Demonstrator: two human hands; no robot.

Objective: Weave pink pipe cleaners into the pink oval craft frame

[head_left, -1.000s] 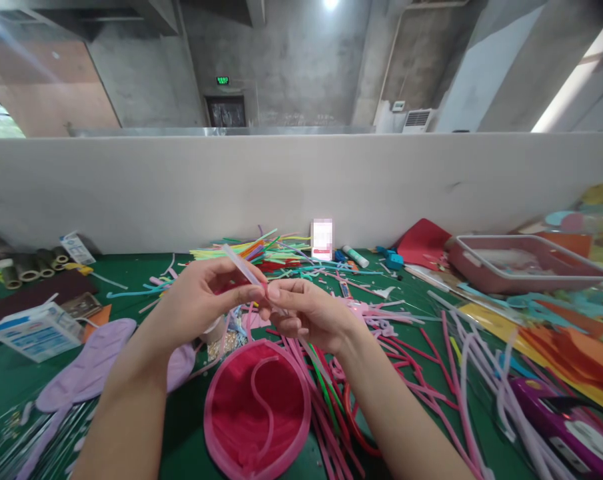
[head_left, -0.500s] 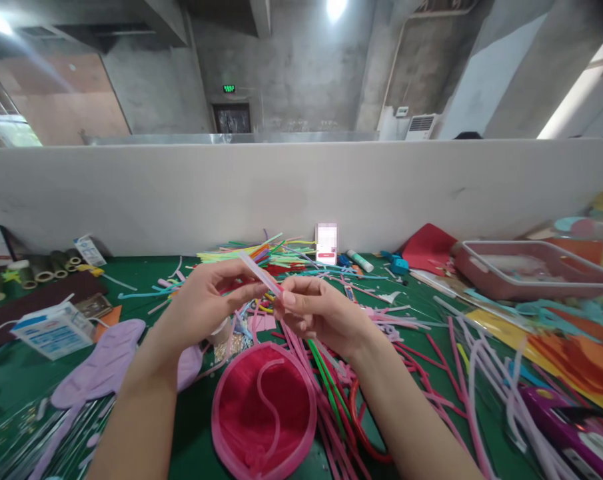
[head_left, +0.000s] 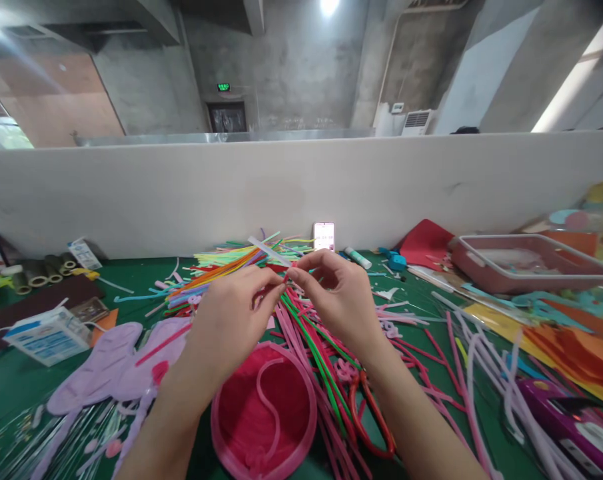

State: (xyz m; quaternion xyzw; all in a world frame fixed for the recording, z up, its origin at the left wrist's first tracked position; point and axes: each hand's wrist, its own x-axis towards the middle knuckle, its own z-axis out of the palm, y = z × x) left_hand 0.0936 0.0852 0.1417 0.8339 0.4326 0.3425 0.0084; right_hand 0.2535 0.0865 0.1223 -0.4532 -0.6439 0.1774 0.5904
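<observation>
pinching the clear straw (head_left: 267, 249), my left hand (head_left: 231, 320) and right hand (head_left: 342, 300) sit together, now farther out over the bright sticks (head_left: 221, 260).

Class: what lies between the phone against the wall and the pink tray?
In the head view, a glue stick, a small blue object and a red sheet lie between the phone and the pink tray.

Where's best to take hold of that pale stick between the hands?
Probably its free upper stretch, coming from above-left: the pale stick slants up and away from the left hand and right hand, which pinch its lower end.
</observation>
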